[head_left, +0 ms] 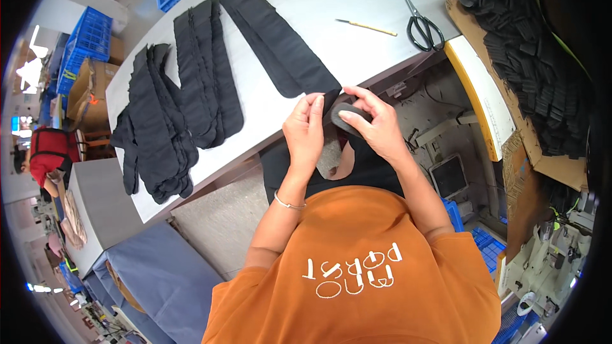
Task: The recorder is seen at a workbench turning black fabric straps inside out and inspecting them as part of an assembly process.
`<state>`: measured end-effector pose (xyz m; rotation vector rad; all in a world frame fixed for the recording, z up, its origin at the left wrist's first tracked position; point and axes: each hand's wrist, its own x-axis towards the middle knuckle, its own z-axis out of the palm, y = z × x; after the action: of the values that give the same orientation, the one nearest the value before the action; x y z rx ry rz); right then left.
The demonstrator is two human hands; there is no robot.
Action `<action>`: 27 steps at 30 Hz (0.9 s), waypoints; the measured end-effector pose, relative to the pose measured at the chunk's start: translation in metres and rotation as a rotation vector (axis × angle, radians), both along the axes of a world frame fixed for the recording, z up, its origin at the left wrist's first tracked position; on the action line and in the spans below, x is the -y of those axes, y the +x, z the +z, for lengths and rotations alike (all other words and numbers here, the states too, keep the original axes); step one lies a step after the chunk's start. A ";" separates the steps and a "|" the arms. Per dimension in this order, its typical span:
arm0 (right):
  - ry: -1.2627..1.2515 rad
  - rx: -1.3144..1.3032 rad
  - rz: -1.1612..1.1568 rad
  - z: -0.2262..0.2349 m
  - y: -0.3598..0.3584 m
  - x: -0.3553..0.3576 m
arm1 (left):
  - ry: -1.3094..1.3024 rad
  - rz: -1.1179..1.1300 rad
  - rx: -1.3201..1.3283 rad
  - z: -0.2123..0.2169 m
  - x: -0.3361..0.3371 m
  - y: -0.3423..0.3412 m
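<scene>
The left hand (303, 129) is pinching black cloth (331, 99) between thumb and fingers; the right hand (382, 125), half curled, is clasping a dark pad (347, 127) just beside it. The worker is seemingly readying both pieces, the next move likely requiring careful alignment. Beyond the hands, black strips (207, 76) are lying tabletop.

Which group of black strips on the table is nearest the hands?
The rightmost group: its near end lies by the left hand; middle group and left group lie farther left.
</scene>
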<state>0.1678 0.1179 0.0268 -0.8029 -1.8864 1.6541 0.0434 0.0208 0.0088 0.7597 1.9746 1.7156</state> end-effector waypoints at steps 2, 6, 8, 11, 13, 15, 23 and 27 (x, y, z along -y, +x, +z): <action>0.024 0.041 0.013 0.002 -0.009 0.000 | 0.189 -0.067 0.381 0.003 0.002 -0.006; 0.081 0.064 0.042 0.005 -0.019 0.002 | 0.185 -0.153 0.665 0.009 0.014 -0.016; 0.086 0.081 0.053 0.006 -0.021 0.004 | 0.183 -0.167 0.682 0.013 0.019 -0.018; 0.084 0.121 0.062 0.005 -0.022 0.005 | 0.185 -0.210 0.704 0.018 0.024 -0.020; 0.039 0.166 0.055 0.005 -0.022 0.005 | 0.188 -0.234 0.714 0.019 0.027 -0.021; 0.043 0.168 0.050 0.006 -0.021 0.006 | 0.141 -0.290 0.663 0.020 0.029 -0.022; 0.091 0.181 0.029 0.003 -0.021 0.009 | 0.106 -0.318 0.655 0.022 0.033 -0.021; 0.150 0.162 0.008 0.001 -0.021 0.012 | 0.065 -0.271 0.643 0.021 0.033 -0.019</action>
<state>0.1469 0.1058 0.0280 -0.8909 -2.0990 1.4689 0.0245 -0.0119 0.0300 0.3958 1.3230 1.6009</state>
